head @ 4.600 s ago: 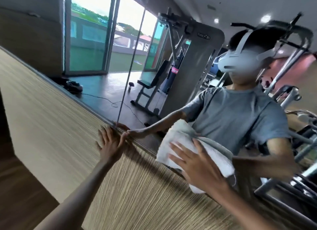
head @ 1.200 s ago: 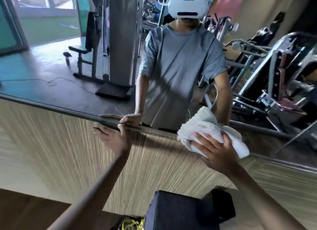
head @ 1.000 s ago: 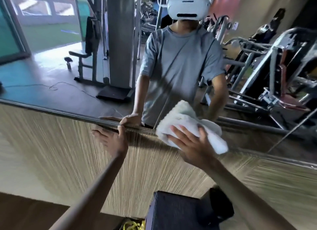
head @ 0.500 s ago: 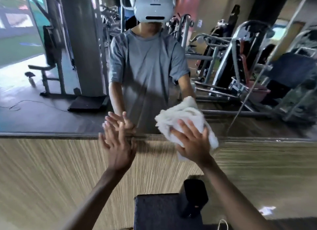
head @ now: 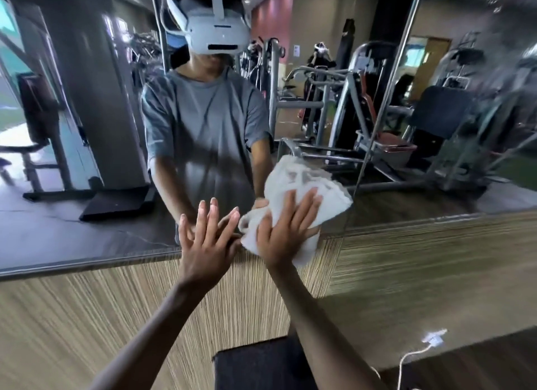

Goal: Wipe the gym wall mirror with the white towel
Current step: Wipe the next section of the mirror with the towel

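Observation:
The wall mirror fills the upper half of the head view above a wood-grain wall panel. A crumpled white towel lies against the glass near the mirror's lower edge. My right hand presses it flat with straight, spread fingers. Just to the towel's left, my left hand rests open on the glass at the lower edge, fingers straight and pointing up. The mirror reflects a person in a grey shirt with a headset.
A vertical seam splits the mirror right of the towel. A dark padded bench stands low in front of me. A white plug and cable sit at the wall's lower right. Gym machines show in the reflection.
My right hand has slid the towel left along the mirror's lower edge, then up and slightly right. My left hand has moved from gripping the mirror edge to lying flat on the glass.

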Motion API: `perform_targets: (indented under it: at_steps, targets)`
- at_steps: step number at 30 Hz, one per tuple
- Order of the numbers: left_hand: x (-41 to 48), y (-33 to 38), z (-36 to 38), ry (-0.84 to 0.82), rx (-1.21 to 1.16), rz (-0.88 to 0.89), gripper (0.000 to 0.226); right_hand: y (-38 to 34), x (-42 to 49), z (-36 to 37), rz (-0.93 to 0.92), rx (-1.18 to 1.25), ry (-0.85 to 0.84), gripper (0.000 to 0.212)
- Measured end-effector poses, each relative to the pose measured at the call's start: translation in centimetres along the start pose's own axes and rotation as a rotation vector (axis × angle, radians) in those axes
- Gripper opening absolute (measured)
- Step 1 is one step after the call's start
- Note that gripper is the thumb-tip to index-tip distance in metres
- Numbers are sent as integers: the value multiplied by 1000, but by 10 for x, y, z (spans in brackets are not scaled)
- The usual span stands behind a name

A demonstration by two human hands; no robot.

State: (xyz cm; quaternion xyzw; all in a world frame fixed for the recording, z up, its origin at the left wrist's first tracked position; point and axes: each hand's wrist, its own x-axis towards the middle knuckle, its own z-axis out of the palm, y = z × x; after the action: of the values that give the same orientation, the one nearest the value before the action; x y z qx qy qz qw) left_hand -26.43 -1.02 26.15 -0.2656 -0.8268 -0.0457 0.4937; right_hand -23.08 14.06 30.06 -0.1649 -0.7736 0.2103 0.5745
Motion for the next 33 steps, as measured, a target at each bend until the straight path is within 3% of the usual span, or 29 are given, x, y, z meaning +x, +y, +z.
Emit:
perform_targets:
  at_steps: [3,5,8,12,14,16,18,20,22,24,28,33]
  targets:
    - [3,-2,0,7,-14,0,62,44,2,-12,-282,-73,-111,58]
    - [2,-1,-1,13,-16,-8,61,76,15,-22,-293,-125,-113,56]
    - [2,0,-2,-12,-17,-5,60,93,35,-29,23,-82,-2,60]
    - [2,2,-4,-34,-32,-4,59,50,46,-15,421,81,166,65]
    - [3,2,-4,-36,-25,-7,60,16,34,-3,492,149,195,67]
    - [3,2,-5,-39,-16,-1,60,-6,8,4,322,100,96,68]
    - [2,2,-5,-48,-18,12,61,-1,-20,3,-11,-21,-43,65]
    - [2,1,-5,-42,-34,2,61,32,-23,-2,-310,-103,-104,58]
    - [2,1,-5,-31,-21,-7,60,71,-11,-13,-462,-159,-119,51]
    - [2,1,-6,-29,-8,-2,58,99,6,-24,-364,-136,-92,52]
    - [1,2,-16,-88,-31,-11,62,89,21,-29,144,24,78,55]
    - [-1,11,-30,-190,-134,-75,73,68,10,-46,273,169,26,59]
